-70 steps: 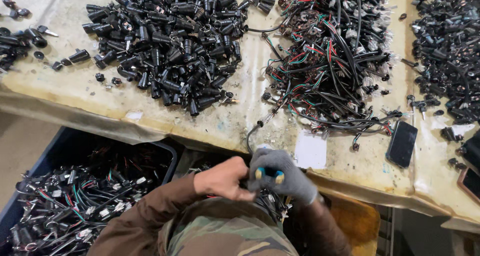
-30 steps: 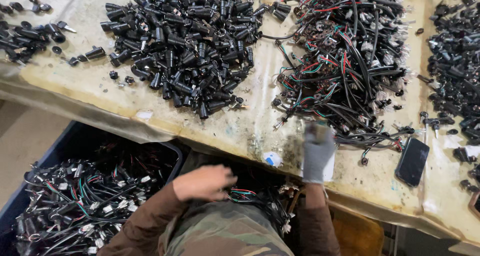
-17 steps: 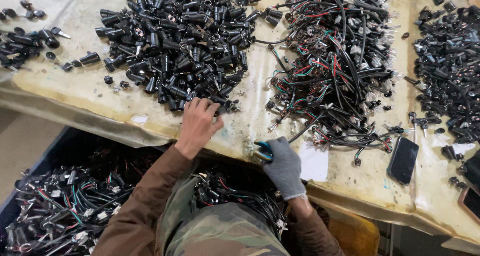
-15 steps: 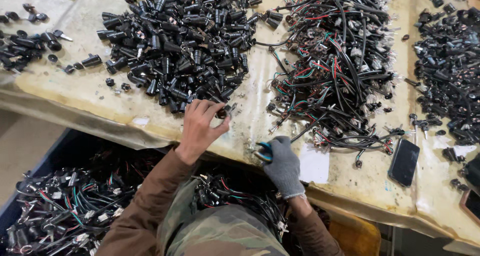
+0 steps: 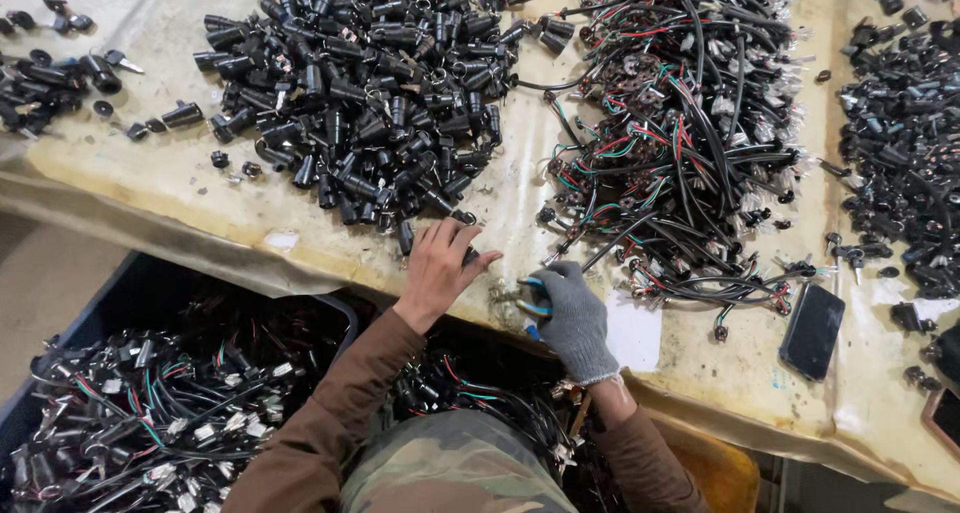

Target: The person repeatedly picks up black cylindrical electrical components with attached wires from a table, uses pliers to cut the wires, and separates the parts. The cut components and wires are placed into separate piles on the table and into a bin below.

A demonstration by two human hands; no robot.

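Note:
My bare left hand (image 5: 440, 265) rests at the near edge of a heap of black cylindrical parts (image 5: 370, 93), fingers curled on one black part at the heap's rim. My right hand (image 5: 570, 313), in a grey glove, grips a small tool with blue handles (image 5: 530, 308) against the table near its front edge. A wire from the tangled wire bundle (image 5: 680, 133) runs down toward the gloved fingers.
The yellowish covered table (image 5: 200, 188) holds more black parts at far left (image 5: 50, 78) and far right (image 5: 900, 143). A dark phone (image 5: 812, 330) lies right of my glove beside a white paper (image 5: 633, 333). A blue bin (image 5: 150, 413) of wired parts stands below the table.
My right hand reached up to the wire bundle, then came back down to the table edge with the blue-handled tool. My left hand rose from my lap to the black parts heap.

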